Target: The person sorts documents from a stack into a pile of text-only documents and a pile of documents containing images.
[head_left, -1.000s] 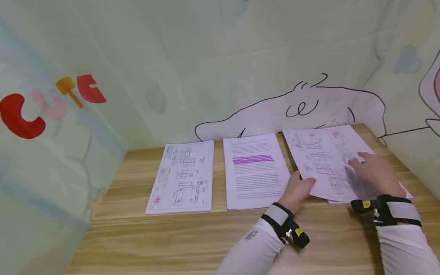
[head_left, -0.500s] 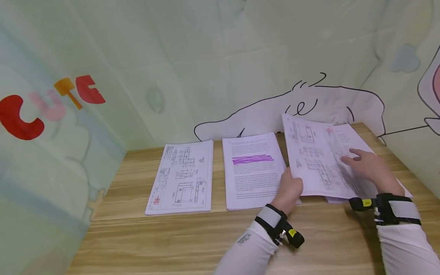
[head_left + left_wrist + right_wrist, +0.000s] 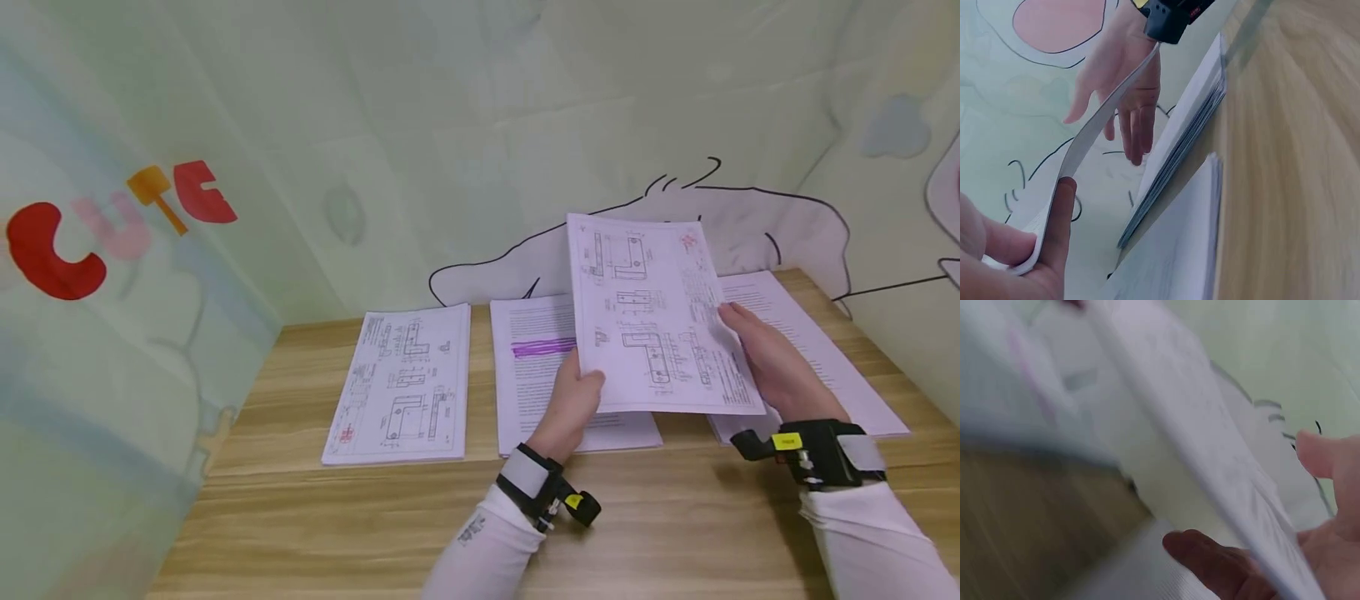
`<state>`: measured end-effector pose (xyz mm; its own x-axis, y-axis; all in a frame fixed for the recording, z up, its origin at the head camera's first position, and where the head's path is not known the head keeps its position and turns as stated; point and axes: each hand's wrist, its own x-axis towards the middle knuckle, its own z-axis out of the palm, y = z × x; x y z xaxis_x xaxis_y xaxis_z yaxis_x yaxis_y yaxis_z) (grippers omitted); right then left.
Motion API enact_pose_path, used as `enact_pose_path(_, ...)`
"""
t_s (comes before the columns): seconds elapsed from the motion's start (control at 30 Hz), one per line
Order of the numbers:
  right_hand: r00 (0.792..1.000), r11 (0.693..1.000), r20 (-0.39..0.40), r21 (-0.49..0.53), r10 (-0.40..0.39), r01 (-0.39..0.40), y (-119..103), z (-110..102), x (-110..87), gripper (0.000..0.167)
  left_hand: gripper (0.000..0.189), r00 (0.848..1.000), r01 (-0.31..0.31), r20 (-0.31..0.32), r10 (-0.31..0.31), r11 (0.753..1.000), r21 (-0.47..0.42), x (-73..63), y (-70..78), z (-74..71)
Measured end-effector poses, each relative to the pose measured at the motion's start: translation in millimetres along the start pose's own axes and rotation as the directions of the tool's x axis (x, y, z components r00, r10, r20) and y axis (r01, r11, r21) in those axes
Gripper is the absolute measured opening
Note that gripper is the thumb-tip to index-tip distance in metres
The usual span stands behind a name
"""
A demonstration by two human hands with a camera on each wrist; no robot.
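My left hand pinches the lower left edge of a thin stack of technical drawing sheets, raised and tilted above the table. In the left wrist view its thumb lies on one face and its fingers on the other. My right hand is at the stack's right edge. Its fingers are extended and its thumb stands apart, as the left wrist view shows on that hand. The right wrist view has the sheets' edge passing between thumb and fingers. Underneath is a text stack with a purple highlighted band, partly covered.
Another drawing stack lies at the left of the wooden table. At the right is a second text stack, partly behind my right hand. A printed cloth wall closes off the back and left.
The drawing sheets have come up off the right-hand stack and moved left, in my left hand's grip, over the middle stack. My right hand has moved left to their right edge.
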<state>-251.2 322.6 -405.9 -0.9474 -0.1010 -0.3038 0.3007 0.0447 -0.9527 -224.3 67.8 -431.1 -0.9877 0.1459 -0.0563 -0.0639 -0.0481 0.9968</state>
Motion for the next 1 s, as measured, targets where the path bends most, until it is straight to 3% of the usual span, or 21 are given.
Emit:
enact_pose_path(0.07,0.997,0.981,0.073,0.196,-0.011,-0.003,-0.6,12.1,2.1,0.067,0.042,1.0,-0.007,-0.01,0.007,1.0,-0.003,-0.7,1.8,-10.0)
enact_pose_path(0.17,0.99,0.947,0.137,0.321,-0.031,-0.014,0.0,28.8,2.6,0.056,0.042,1.0,-0.011,-0.021,0.011,1.0,-0.001,-3.3,3.5,-24.2)
enact_pose_path(0.43,0.994,0.981,0.073,0.184,-0.079,0.065,-4.7,66.8,-2.2,0.054,0.043,1.0,-0.003,-0.023,0.004,1.0,0.026,-11.0,3.8,-63.1)
enact_pose_path(0.67,0.983,0.979,0.104,0.149,-0.152,0.136,-11.8,103.2,-10.1,0.052,0.031,0.999,0.044,-0.01,-0.043,0.995,0.087,-22.1,18.6,-110.4)
enact_pose_path(0.8,0.976,0.974,0.073,0.111,-0.204,0.196,-10.9,125.5,-9.5,0.051,0.032,0.999,-0.039,-0.015,0.042,0.986,0.161,-27.6,22.9,-129.4)
enact_pose_path(1.0,0.982,0.982,-0.039,0.044,-0.184,0.185,-7.0,151.4,-6.4,0.049,0.031,0.988,-0.138,-0.02,0.151,0.947,0.291,-35.1,30.4,-156.3)
